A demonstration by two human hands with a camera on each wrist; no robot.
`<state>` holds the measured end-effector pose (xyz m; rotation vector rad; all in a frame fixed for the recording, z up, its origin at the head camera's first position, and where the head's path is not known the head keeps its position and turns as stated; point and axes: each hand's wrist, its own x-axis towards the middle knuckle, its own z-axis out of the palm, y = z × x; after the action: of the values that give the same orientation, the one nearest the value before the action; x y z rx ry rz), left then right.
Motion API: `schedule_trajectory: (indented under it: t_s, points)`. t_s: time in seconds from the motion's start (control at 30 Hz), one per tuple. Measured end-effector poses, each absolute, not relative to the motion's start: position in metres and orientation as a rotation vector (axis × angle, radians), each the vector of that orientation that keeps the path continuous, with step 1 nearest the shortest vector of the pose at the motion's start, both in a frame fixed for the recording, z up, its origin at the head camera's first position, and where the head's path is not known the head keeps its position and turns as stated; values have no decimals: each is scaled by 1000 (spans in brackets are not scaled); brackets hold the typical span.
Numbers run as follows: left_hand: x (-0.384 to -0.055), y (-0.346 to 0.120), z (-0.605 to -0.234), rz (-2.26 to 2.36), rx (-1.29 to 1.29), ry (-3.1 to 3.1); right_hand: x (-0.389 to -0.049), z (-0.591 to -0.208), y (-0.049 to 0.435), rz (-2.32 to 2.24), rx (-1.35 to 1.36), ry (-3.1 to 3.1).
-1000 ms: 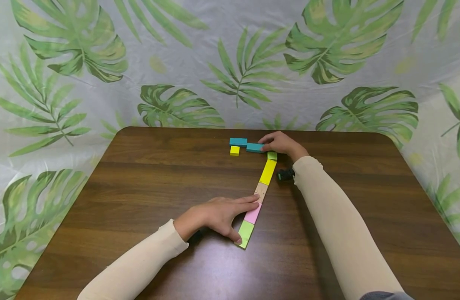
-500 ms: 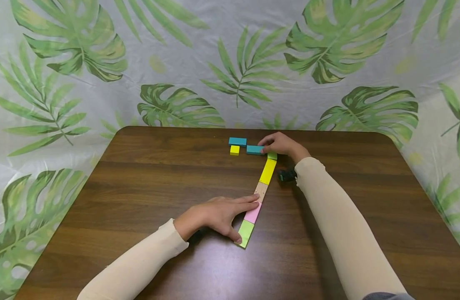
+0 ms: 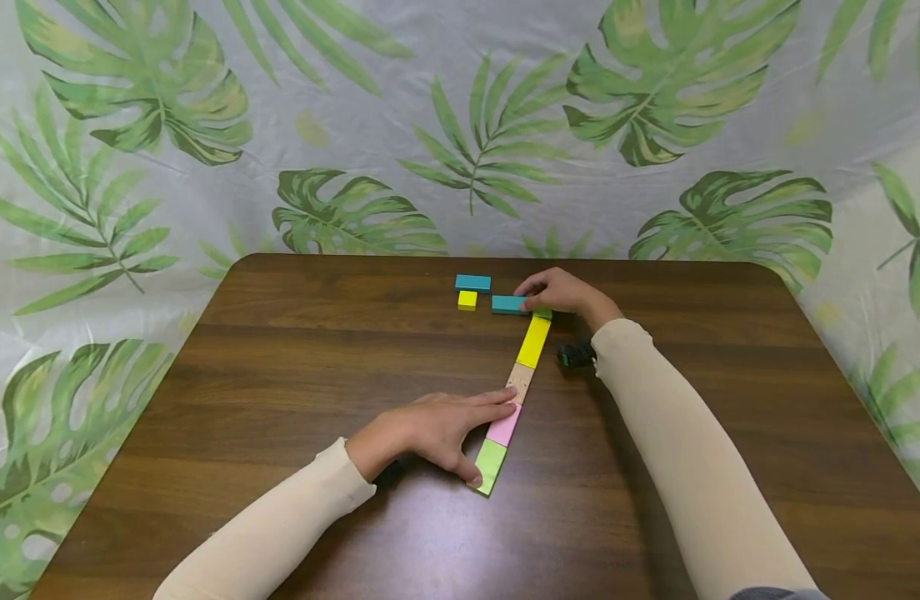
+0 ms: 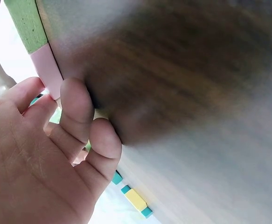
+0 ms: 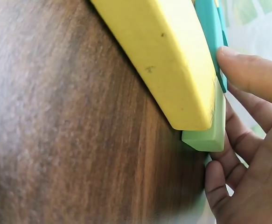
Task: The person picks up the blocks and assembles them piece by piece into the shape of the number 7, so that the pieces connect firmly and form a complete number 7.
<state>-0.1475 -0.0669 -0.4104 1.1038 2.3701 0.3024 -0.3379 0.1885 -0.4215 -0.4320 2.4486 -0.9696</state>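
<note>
My right hand pinches a teal wooden block at its right end, thumb on the near side. That end lies against a small green block at the far end of a row. Down the row toward me run a yellow block, a bare wood block, a pink block and a light green block. My left hand spreads along the row's near part. Its index and middle fingertips rest by the wood and pink blocks, and its thumb touches the light green one.
Left of the held block, a second teal block lies near the far table edge, with a small yellow block in front of it. All lie on a brown wooden table. A leaf-print curtain hangs behind it.
My right hand has drawn the teal block slightly toward me, away from the second teal block and nearer the row's end. My left hand has stayed in place.
</note>
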Motion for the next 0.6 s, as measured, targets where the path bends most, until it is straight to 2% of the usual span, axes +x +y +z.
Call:
schedule_trajectory:
  t_s: [0.6]
  points:
    - [-147, -66, -409, 307, 1088, 2366, -330, -420, 192, -994, -457, 2435]
